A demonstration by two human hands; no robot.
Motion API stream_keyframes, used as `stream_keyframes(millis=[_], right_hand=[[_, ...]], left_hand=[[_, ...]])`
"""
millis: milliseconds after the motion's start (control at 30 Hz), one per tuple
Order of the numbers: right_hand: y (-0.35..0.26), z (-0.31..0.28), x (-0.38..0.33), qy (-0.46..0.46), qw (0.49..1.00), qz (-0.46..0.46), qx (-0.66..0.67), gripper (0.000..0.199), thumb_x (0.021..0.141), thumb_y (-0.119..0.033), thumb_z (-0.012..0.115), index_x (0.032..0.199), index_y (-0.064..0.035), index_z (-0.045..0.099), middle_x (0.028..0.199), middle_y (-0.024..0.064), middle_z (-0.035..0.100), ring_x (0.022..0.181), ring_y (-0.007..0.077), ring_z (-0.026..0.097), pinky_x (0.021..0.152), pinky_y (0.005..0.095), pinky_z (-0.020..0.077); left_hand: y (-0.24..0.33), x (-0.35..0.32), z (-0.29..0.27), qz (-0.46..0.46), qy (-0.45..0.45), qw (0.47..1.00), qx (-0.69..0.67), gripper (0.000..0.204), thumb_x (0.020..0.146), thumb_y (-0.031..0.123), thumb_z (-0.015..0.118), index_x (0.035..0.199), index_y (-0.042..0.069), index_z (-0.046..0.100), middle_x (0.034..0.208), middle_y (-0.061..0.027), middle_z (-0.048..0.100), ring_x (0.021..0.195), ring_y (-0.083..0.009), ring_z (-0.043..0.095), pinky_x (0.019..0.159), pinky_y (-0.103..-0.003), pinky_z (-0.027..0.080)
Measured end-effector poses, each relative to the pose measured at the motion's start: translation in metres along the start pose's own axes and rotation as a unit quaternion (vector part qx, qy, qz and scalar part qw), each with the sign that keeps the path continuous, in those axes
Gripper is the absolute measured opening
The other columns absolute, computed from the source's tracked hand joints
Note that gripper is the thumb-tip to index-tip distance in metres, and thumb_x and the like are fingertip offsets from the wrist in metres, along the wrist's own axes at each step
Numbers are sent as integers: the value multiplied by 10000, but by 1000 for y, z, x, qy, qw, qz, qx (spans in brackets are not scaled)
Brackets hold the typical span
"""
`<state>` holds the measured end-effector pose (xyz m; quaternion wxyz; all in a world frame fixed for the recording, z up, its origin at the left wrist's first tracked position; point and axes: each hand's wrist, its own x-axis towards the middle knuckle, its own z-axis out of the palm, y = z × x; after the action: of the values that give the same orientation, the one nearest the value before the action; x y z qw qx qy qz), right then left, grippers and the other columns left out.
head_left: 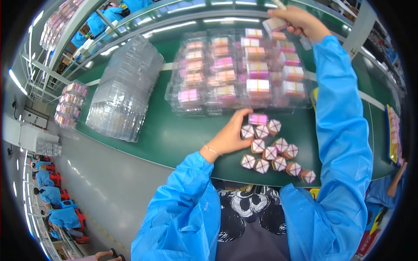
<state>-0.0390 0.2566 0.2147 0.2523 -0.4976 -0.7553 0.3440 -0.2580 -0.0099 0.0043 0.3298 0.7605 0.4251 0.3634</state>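
My left hand (230, 132) rests on the green table with thumb and fingers apart, curved beside a group of small bundles. Near its fingertips lies a pink banded bundle (258, 118). Several bundles with pale, cross-marked ends (270, 152) stand loosely in front of me. Reaching to the far right, my right hand (302, 21) is closed on a small pale banded bundle (275, 25) above the tray's far corner. Clear plastic trays (204, 106) hold rows of pink, orange and white banded bundles (257, 85). Some of the right fingers are hidden.
A tall stack of clear plastic trays (124, 87) stands on the left of the green table (167, 135). Filled clear packs (72, 104) are beyond it. A yellow tray (392, 135) sits at the far right, near another person's arm (396, 179). Seated workers (63, 217) are at lower left.
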Motion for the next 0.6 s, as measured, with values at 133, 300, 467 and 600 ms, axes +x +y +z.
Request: stream_keyframes(millis=[133,300,467,600], right_hand=[[-36,17,-65,-60,991,14,121,316,936,-336,633,980,-25,665,720,46,664,444,54,455,375,202,339],[-40,92,-59,-65,989,-101,88,383,879,-393,708,957,-20,671,782,79,691,471,60,558,364,208,379],[-51,152,-39,-119,984,-120,54,265,885,-277,671,981,-30,665,868,101,718,566,154,644,499,295,505],[-61,165,-45,-69,991,-117,-17,219,886,-248,646,1020,-75,661,883,115,713,604,167,657,545,327,512]], left_hand=[[6,7,6,-7,22,999,38,818,693,137,828,1389,33,410,1221,-186,434,1172,-335,474,1032,-383,406],[7,10,6,22,23,998,57,698,673,113,824,1303,56,528,1295,-168,476,1204,-342,486,1046,-402,406],[13,2,6,-2,19,994,107,641,688,118,784,1278,48,542,1253,-151,552,1210,-348,506,1026,-420,423],[16,-15,8,-8,98,991,90,632,685,124,769,1269,43,540,1236,-168,551,1166,-363,537,985,-430,450]])
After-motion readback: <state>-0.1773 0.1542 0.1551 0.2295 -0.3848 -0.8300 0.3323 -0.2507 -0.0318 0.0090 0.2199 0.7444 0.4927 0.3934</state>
